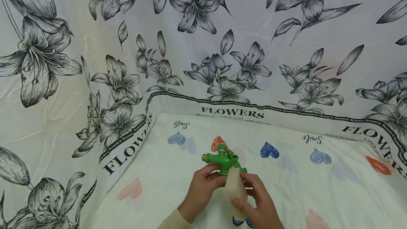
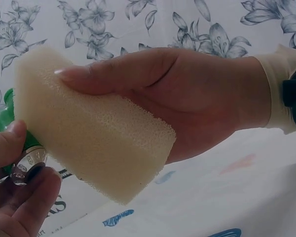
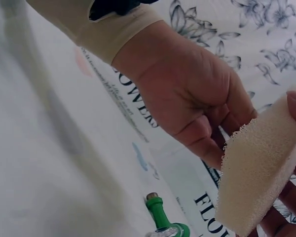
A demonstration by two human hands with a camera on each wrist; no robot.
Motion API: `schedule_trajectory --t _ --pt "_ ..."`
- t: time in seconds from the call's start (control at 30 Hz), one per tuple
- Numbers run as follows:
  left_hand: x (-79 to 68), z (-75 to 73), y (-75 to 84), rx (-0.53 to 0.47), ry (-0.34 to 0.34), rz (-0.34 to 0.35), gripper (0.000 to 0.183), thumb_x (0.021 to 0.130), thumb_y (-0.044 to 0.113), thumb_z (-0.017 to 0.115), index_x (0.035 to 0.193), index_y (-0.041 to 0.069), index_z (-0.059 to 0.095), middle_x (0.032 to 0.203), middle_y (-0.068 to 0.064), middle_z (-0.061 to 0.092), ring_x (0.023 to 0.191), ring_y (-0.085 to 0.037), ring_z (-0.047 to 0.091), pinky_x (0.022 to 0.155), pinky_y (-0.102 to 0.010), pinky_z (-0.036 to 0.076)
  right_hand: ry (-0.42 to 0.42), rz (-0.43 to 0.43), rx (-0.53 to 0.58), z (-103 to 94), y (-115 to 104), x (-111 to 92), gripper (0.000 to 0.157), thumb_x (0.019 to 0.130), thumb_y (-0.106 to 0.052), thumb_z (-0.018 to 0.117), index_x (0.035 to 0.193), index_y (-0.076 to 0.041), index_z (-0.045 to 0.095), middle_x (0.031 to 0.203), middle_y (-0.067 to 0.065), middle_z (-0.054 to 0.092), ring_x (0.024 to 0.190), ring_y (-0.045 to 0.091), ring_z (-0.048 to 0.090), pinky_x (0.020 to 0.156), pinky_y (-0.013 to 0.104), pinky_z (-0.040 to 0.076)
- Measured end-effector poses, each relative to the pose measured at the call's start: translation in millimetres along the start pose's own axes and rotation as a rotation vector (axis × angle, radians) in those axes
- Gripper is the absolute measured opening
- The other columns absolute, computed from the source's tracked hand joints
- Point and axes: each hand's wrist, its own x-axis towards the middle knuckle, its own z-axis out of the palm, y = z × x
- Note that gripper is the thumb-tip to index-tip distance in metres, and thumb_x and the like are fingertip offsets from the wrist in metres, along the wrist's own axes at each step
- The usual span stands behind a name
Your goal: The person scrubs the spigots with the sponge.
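Observation:
In the head view my left hand [image 1: 201, 188] holds a green tap [image 1: 224, 160] with a brass-coloured end pointing left. The left wrist view shows its fingers [image 2: 37, 202] around the tap's silvery end [image 2: 29, 163]. My right hand [image 1: 260, 200] grips a cream sponge [image 1: 234, 188], thumb on one face and fingers on the other side. The block-shaped sponge [image 2: 103, 133] has visible pores and overlaps part of the tap; whether they touch, I cannot tell. In the right wrist view, the sponge [image 3: 261, 163] hides some of the left fingers.
Below the hands lies a white cloth [image 1: 159, 186] printed with red, blue and pink hearts. A white curtain [image 1: 248, 20] with black flower drawings hangs behind and on the left, its lettered border meeting the cloth.

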Motion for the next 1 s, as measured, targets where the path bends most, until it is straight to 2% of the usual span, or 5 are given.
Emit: schedule_trajectory --t 0.27,0.43,0.6,0.77,1.0 --pt "-0.9 -0.8 -0.7 0.030 -0.043 0.036 0.042 0.101 0.009 0.080 0.140 -0.002 0.069 0.138 -0.017 0.068 0.120 -0.028 0.070 0.099 -0.038 0.060 -0.005 -0.071 -0.027 2.9 4.9 -0.6 0.060 0.095 -0.009 0.088 0.148 -0.019 0.061 0.131 -0.003 0.063 0.109 0.019 0.064 0.086 0.036 0.062" --pt "-2.1 0.2 2.3 0.007 -0.042 -0.010 0.045 0.100 0.009 0.081 0.139 -0.004 0.065 0.133 -0.019 0.071 0.117 -0.028 0.072 0.095 -0.040 0.062 0.040 0.028 -0.055 1.9 7.0 2.4 0.059 0.095 -0.018 0.089 0.148 -0.018 0.062 0.132 -0.006 0.063 0.112 0.019 0.064 0.089 0.034 0.061" --pt "-3.3 0.7 5.9 0.005 -0.123 -0.016 0.043 0.104 0.007 0.076 0.143 -0.006 0.064 0.129 -0.020 0.073 0.111 -0.026 0.074 0.093 -0.043 0.063 0.067 0.130 -0.092 -4.6 11.3 7.1 0.058 0.098 -0.029 0.086 0.150 -0.019 0.061 0.136 -0.005 0.062 0.116 0.020 0.062 0.093 0.033 0.059" --pt "-4.1 1.5 8.0 0.022 -0.205 -0.015 0.045 0.107 0.006 0.072 0.149 -0.004 0.062 0.135 -0.017 0.070 0.113 -0.024 0.073 0.093 -0.043 0.063 0.082 0.150 -0.108 -10.8 14.7 10.1 0.058 0.099 -0.030 0.085 0.151 -0.024 0.061 0.138 -0.005 0.062 0.117 0.021 0.062 0.094 0.033 0.058" --pt "-4.3 4.2 10.3 0.101 -0.189 0.026 0.042 0.107 0.004 0.071 0.148 -0.002 0.065 0.139 -0.017 0.061 0.115 -0.024 0.068 0.091 -0.039 0.064 0.044 0.158 -0.084 -11.3 9.5 10.2 0.058 0.100 -0.032 0.084 0.151 -0.023 0.060 0.139 -0.003 0.061 0.119 0.021 0.062 0.096 0.032 0.058"
